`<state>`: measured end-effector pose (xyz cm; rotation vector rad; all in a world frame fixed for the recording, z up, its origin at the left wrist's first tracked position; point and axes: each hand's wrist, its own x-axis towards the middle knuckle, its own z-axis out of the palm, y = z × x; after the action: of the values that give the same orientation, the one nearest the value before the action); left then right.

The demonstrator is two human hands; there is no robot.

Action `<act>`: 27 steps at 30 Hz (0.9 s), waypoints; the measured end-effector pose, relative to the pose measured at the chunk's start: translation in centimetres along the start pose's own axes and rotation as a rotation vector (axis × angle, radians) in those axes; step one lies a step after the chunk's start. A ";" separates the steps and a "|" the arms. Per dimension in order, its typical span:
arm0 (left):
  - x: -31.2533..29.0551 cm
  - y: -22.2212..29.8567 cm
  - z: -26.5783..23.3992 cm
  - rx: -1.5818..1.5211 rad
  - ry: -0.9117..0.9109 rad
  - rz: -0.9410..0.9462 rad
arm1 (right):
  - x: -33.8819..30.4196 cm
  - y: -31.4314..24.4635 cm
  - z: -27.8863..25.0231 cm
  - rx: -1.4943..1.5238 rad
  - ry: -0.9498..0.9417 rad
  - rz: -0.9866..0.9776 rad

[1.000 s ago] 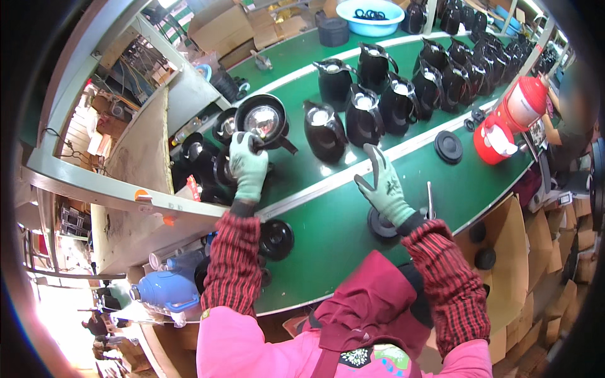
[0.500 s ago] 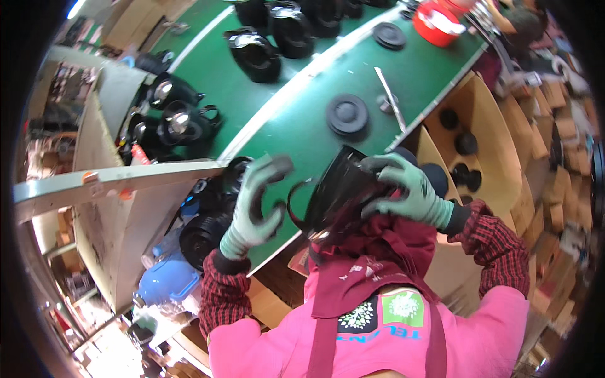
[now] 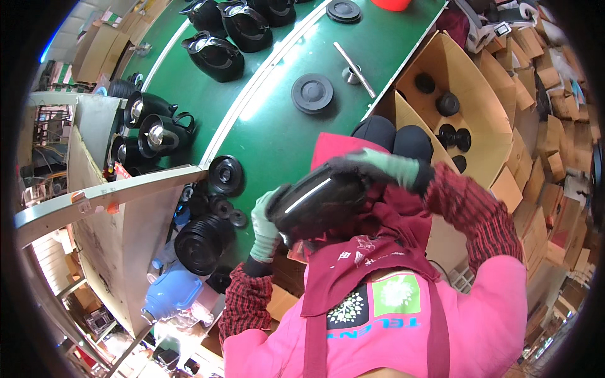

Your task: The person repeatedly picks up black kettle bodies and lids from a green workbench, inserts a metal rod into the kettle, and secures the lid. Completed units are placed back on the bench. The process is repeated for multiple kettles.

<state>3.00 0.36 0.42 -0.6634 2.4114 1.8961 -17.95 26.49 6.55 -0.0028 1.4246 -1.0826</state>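
Note:
A glossy black jug (image 3: pixel 321 205) lies tilted on its side above my lap, held between both hands. My right hand (image 3: pixel 372 165), in a green glove with dark palm coating, is closed over its upper right part. At the jug's left end, my left hand (image 3: pixel 265 223), gloved the same way, grips it; most of its fingers are hidden behind the jug. The jug's handle cannot be seen. Ahead on the green worktable (image 3: pixel 268 135) sits a round black lid-like disc (image 3: pixel 312 93). Beside it, a pale rod (image 3: pixel 354 69) leans across a small metal cup (image 3: pixel 351 74).
Several black jugs (image 3: pixel 217 58) stand at the far left, others (image 3: pixel 165 132) beyond a metal rail (image 3: pixel 120 188). Black discs (image 3: pixel 200 244) are stacked at left, near a blue container (image 3: pixel 171 291). An open cardboard box (image 3: pixel 485 94) with round black parts is at right.
My left hand, open and apart from the jug before, has closed on it. The jug has turned nearer to level, and its handle has gone from sight. The view has shifted.

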 end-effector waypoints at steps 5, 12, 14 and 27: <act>-4.8 -7.1 -3.1 -0.389 -0.098 -0.237 | 13.2 -6.2 -1.4 -1.214 1.224 -0.291; -4.2 -4.2 -2.1 0.144 -0.091 0.118 | 18.4 -6.5 -4.5 -1.020 1.022 -0.302; -3.8 -2.5 -1.8 0.359 -0.096 0.291 | 13.7 -6.8 -3.5 -0.716 0.818 -0.690; 0.8 2.9 0.3 0.541 -0.461 0.624 | -5.0 2.8 2.1 -0.240 0.225 -1.249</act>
<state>1.28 0.93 2.80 0.5416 2.7625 1.1757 -13.61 29.74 9.24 -1.0940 1.7534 -1.9190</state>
